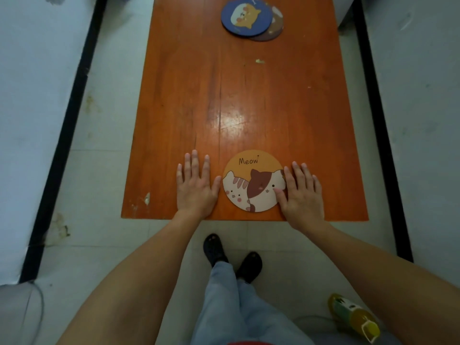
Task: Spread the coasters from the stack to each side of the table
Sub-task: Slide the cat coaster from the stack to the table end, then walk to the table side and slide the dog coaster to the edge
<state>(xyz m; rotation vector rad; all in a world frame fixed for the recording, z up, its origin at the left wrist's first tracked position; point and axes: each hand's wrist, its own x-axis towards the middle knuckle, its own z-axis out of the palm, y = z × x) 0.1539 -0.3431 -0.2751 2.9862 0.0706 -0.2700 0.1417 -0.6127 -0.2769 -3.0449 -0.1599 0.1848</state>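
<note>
**Ana:** Head view looks straight down the orange worktop (pixel 189 100). How far along does the spreading look?

**Ben:** Partly done, I'd judge. One coaster, the orange "Meow" coaster (pixel 254 181) with two cartoon cats, lies flat at the near end of the worktop, close to the near edge. That side looks served.

**Ana:** And the stack?

**Ben:** At the far end of the worktop, well apart from the "Meow" coaster. A blue coaster (pixel 247 16) sits on top, with a brown coaster (pixel 275 29) fanned out from under its right side. Whether more lie beneath, I cannot tell.

**Ana:** So the long left and right sides of the worktop have none?

**Ben:** None that I can see. At least those two sides remain, and the far end holds only the stack itself.

**Ana:** What are the hands doing?

**Ben:** Both lie flat and open, palms down, gripping nothing. The left hand (pixel 196 185) rests on bare wood just left of the "Meow" coaster, thumb tip about at its rim. The right hand (pixel 302 192) rests at its right side, thumb and inner edge overlapping its rim.

**Ana:** Next, then?

**Ben:** Probably a reach to the far stack for the blue coaster.
</note>
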